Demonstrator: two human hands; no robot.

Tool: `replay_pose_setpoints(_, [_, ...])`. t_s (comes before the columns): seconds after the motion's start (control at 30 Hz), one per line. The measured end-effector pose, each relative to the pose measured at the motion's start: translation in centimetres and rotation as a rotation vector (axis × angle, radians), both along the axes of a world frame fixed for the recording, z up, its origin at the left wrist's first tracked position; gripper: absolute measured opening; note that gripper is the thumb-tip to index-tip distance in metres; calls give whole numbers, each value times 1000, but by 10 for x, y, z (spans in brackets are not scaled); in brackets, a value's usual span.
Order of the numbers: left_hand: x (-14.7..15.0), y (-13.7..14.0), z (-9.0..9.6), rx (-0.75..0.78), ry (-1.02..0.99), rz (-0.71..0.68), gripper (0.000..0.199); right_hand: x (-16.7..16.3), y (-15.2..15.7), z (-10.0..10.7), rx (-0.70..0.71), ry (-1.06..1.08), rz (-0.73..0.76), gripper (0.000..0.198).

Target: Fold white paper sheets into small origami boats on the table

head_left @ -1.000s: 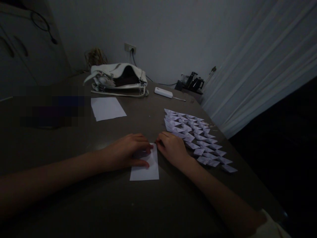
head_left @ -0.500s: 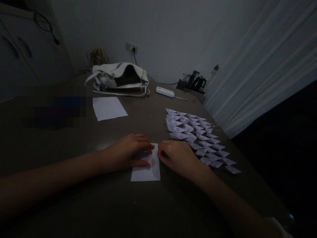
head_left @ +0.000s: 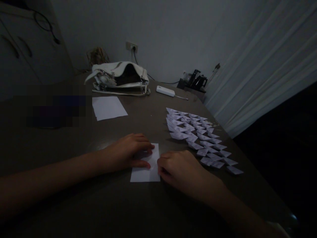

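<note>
A small white sheet of paper (head_left: pixel 146 175) lies flat on the table in front of me, its sides straight. Across its upper left part rests my left hand (head_left: pixel 131 150), open, with thumb and fingers apart and pressing the sheet down. At the right edge of the paper is my right hand (head_left: pixel 178 168), its fingers curled and closed against that edge. Several white folded paper pieces (head_left: pixel 203 143), pointed in shape, stand in rows to the right, just beyond my right hand.
A stack of white paper (head_left: pixel 109 108) lies farther back at the left. Behind it is a white handbag (head_left: pixel 121 77), unzipped. A white power strip or similar device (head_left: pixel 165 91) and a black kettle (head_left: pixel 200 82) are toward the wall. A pale curtain (head_left: pixel 237 82) hangs at right.
My right hand has slid toward me along the paper's right edge, from near its top corner to about mid-height. My left hand and the sheet have stayed in place.
</note>
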State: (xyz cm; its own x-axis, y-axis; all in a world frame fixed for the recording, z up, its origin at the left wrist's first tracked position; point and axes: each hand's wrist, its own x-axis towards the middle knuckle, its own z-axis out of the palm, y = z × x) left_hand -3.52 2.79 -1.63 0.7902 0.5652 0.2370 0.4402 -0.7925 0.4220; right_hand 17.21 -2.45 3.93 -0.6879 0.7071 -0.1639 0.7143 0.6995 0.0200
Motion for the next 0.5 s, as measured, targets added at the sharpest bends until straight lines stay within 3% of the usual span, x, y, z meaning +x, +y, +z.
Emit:
replay_pose_setpoints(0.33, [0, -1, 3, -13, -9, 1, 37, -1, -19, 0, 13, 10, 95, 12])
replay_pose_setpoints(0.5, [0, -1, 2, -13, -15, -6, 37, 4, -13, -1, 21, 65, 36, 10])
